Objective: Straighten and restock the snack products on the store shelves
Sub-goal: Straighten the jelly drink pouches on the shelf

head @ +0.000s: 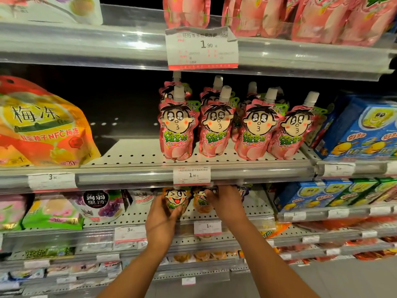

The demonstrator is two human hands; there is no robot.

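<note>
Orange jelly pouch [176, 201] with winking cartoon face, upright near front edge of third shelf [247, 208], just under price rail of shelf above. Gripped by left hand [161, 220], fingers curled round its left side and lower end. Second orange pouch [202, 202] just beside it to the right, held by right hand [225, 200], fingers wrapped over its top; spout hidden behind rail. Both forearms reaching up from bottom edge of view.

Middle shelf [137, 157]: pink peach jelly pouches [217, 127] standing upright in four columns at front edge, white caps up, further pouches behind front row; rightmost one tilted right. Bare perforated deck to their left. Price tag [191, 175] reading 1.90 on rail below them.

Left end of middle shelf: large orange-yellow plum jelly bag [43, 125], leaning. Right end: blue cartons [365, 134] with yellow cartoon figures, more blue and green cartons one shelf down.

Top shelf: pink pouches [300, 18] along front edge, large price tag [202, 49] reading 1.90 hanging from rail.

Third shelf, left: konjac grape jelly bag [96, 204], green bag [51, 214] beside it. Lower shelves blurred, contents not identifiable
</note>
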